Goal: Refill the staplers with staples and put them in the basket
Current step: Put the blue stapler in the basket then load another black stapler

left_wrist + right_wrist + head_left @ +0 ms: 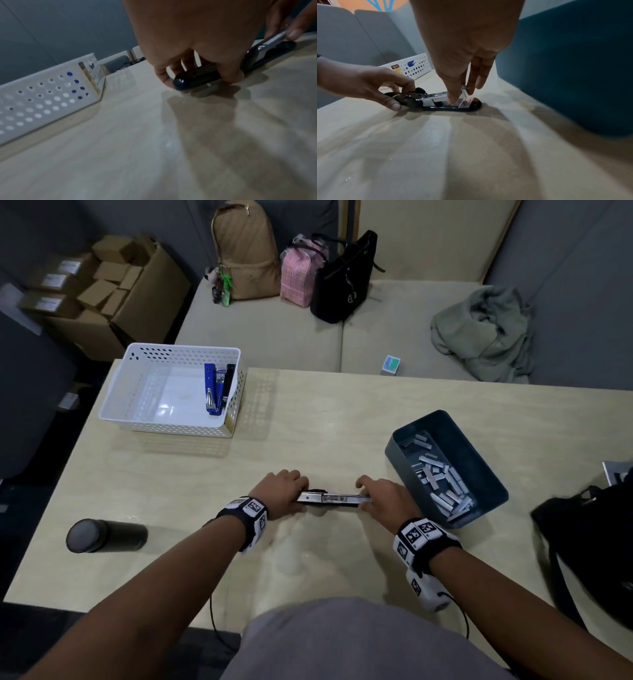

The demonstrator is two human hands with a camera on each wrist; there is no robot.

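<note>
Black stapler (pixel 334 499) lies on table (pixel 308 422) near front edge, metal staple channel exposed. Left hand (pixel 282 491) grips its hinge end; right hand (pixel 385 501) pinches front end. Blue stapler (pixel 211 389) in white basket (pixel 137 392) at far left corner. Staples (pixel 442 477) in bin (pixel 479 460) near right edge.

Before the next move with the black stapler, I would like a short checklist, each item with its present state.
1. Black stapler rests on the table: ok.
2. Left hand grips its rear end: ok.
3. Right hand pinches the front of the metal magazine: ok.
4. Staples loaded in the magazine: cannot tell.
5. Spare staples in the dark bin, beside the right hand: ok.
6. White basket has free floor beside the blue stapler: ok.
</note>
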